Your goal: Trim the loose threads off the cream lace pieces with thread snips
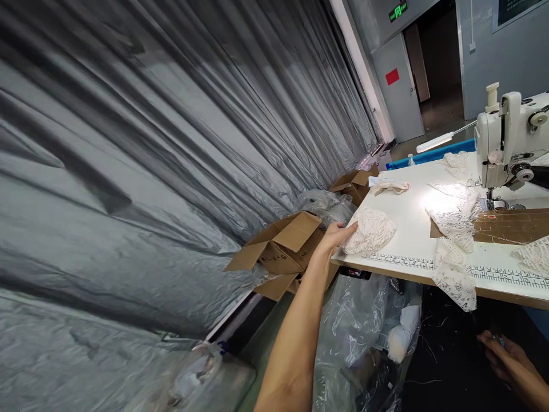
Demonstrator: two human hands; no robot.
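Observation:
My left hand (337, 236) reaches to the left corner of the sewing table (412, 226). Its thumb lies on top of a folded white lace piece (369, 232), and its other fingers are mostly hidden at the table's edge. Low on the right, below the tabletop, my right hand (504, 355) is closed around a small teal object (498, 340), too little of which shows to name. Near it, a strip of white lace (455, 274) hangs over the front edge. More lace (457, 212) lies under the lamp, beside the needle of the white sewing machine (510, 143).
Open cardboard boxes (287, 246) stand left of the table, before a silver-grey curtain (171, 143). Clear plastic bags (355, 320) sit beneath the tabletop. A printed ruler (403, 261) runs along the front edge. Another fabric piece (388, 186) lies at the table's far left.

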